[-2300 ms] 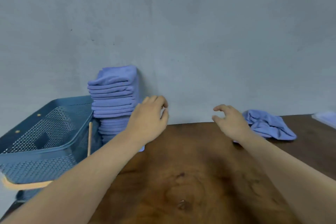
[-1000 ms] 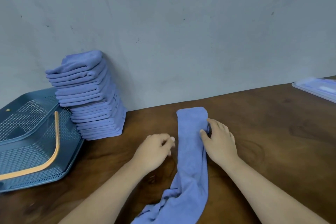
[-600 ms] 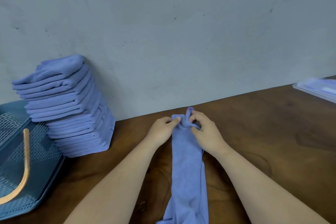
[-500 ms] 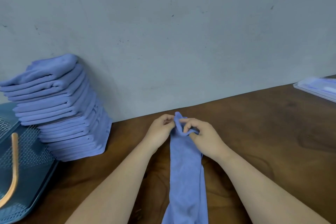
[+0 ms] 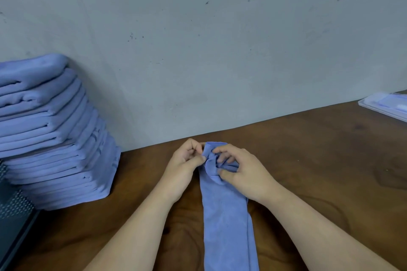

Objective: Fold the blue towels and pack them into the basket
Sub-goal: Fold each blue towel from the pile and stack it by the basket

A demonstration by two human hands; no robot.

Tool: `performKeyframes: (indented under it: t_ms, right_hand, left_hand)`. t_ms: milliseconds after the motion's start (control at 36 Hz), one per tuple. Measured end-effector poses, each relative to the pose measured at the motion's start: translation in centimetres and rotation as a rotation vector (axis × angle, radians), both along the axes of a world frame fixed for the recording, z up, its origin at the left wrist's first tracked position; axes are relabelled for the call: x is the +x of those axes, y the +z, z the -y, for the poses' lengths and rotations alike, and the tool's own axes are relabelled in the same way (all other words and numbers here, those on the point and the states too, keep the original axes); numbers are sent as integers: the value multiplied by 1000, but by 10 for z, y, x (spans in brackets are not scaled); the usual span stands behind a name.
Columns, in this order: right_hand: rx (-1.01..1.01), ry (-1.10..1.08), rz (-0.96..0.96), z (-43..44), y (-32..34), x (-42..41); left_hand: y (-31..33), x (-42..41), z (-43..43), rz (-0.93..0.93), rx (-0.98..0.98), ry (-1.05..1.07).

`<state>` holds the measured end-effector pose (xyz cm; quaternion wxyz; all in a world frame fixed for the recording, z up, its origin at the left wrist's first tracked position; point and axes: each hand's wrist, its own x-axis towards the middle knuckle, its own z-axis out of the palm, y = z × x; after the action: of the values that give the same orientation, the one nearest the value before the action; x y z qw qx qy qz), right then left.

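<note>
A blue towel (image 5: 224, 222), gathered into a long narrow strip, lies mid-tabletop (image 5: 326, 160), running from just short of the far edge back toward the near edge, where it leaves the view. Both hands meet at its far end: the left hand (image 5: 186, 166) pinches the cloth between thumb and curled fingers, and the right hand (image 5: 244, 170) curls fingers and thumb into the crumpled folds. The cloth looks light, soft and limp, likely to sag unless taken by its corners or hem. A tall stack of folded towels (image 5: 55, 138) stands against the wall at the far left, a sliver of the basket (image 5: 13, 222) beside it at the left edge. A pale tray (image 5: 387, 105) sits far right; the widest room to spread the cloth seems to lie right of the strip
</note>
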<state>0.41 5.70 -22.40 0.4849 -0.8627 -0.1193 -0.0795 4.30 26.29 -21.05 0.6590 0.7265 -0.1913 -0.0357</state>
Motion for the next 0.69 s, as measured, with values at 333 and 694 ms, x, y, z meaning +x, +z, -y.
performKeyframes:
  t_ms: [333, 694]
  right_hand:
    - [177, -24, -6, 3, 2, 2]
    - [-131, -85, -6, 0, -5, 9]
  left_hand:
    - [-6, 7, 0, 193, 294, 436]
    - [2, -5, 16, 133, 412, 136]
